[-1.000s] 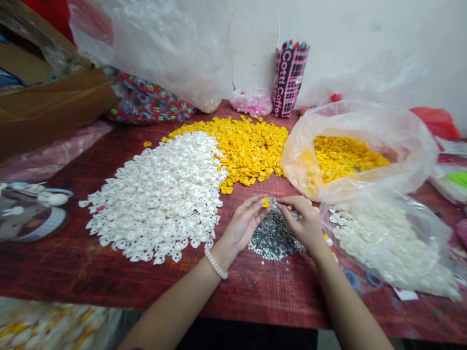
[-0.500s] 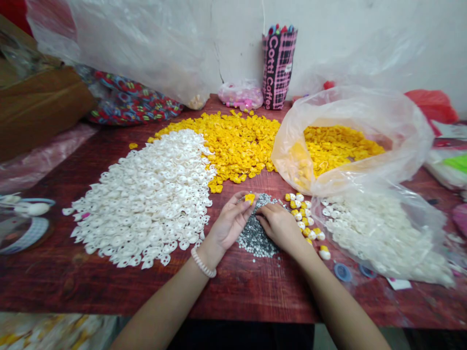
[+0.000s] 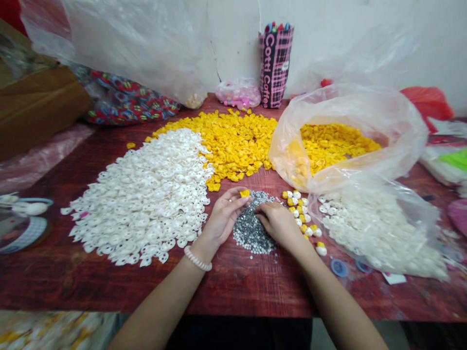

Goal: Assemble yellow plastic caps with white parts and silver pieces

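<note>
While the left hand (image 3: 222,216) pinches a small yellow piece (image 3: 244,193) between thumb and fingers at the far left of the grey bits (image 3: 251,234), the right hand (image 3: 280,222) curls its fingers down at that pile, and whether they grip anything I cannot tell. White pieces (image 3: 142,199) lie left, a yellow heap (image 3: 242,141) far, yellow-and-white pieces (image 3: 302,210) right of the right hand
</note>
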### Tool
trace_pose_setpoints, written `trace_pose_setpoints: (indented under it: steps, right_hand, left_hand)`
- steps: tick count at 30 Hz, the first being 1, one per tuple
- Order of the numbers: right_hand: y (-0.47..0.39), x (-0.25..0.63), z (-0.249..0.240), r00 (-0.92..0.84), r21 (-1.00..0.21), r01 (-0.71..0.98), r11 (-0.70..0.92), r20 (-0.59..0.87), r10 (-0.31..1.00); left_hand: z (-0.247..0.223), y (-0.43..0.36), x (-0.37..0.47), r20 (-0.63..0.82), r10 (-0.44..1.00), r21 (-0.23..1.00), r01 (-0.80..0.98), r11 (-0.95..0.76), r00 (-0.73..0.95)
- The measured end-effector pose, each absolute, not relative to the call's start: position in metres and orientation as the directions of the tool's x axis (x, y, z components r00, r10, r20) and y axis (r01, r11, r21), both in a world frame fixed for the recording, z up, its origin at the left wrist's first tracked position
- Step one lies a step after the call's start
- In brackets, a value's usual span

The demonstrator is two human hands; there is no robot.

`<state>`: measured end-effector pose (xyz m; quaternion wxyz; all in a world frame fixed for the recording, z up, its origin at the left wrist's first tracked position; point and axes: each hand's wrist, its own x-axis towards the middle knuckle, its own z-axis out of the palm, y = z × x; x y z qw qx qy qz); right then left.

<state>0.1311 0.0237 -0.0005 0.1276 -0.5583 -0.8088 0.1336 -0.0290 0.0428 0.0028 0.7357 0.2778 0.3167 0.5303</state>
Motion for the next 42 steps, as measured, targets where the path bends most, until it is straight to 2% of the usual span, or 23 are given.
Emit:
trace_pose_setpoints:
  steps: [5, 8, 12, 16, 19, 24, 27, 39, 42]
  right_hand:
    - [0.024, 0.133, -0.002, -0.355, -0.341, 0.868, 0.36, 0.08, 0.931]
    - [0.026, 0.135, -0.001, -0.354, -0.385, 0.845, 0.372, 0.121, 0.927]
    - [0.029, 0.14, 0.004, -0.23, -0.549, 0.766, 0.334, 0.251, 0.94]
    - [0.029, 0.142, 0.01, -0.02, -0.779, 0.56, 0.284, 0.33, 0.944]
    - [0.027, 0.139, 0.01, 0.068, -0.842, 0.427, 0.33, 0.394, 0.916]
    - [0.024, 0.135, 0.003, 0.032, -0.791, 0.459, 0.403, 0.469, 0.883]
    - [0.023, 0.134, 0.0, 0.008, -0.754, 0.519, 0.401, 0.474, 0.88]
    - [0.028, 0.144, -0.004, -0.122, -0.707, 0.526, 0.473, 0.487, 0.865]
    - [0.028, 0.147, -0.004, -0.158, -0.65, 0.575, 0.497, 0.507, 0.847]
  left_hand:
    - [0.001, 0.043, -0.027, -0.186, 0.961, 0.695, -0.664, 0.276, 0.206]
    - [0.001, 0.044, -0.028, -0.191, 0.955, 0.678, -0.673, 0.296, 0.228]
    - [0.002, 0.043, -0.028, -0.216, 0.945, 0.665, -0.672, 0.326, 0.246]
    - [0.004, 0.037, -0.023, -0.233, 0.933, 0.689, -0.631, 0.357, 0.274]
    - [0.005, 0.031, -0.019, -0.238, 0.917, 0.734, -0.558, 0.386, 0.321]
    - [0.004, 0.027, -0.016, -0.247, 0.896, 0.765, -0.494, 0.414, 0.369]
    - [0.003, 0.028, -0.016, -0.242, 0.894, 0.772, -0.484, 0.412, 0.376]
    - [0.006, 0.028, -0.016, -0.245, 0.915, 0.825, -0.427, 0.37, 0.319]
    - [0.005, 0.028, -0.017, -0.246, 0.906, 0.815, -0.433, 0.385, 0.344]
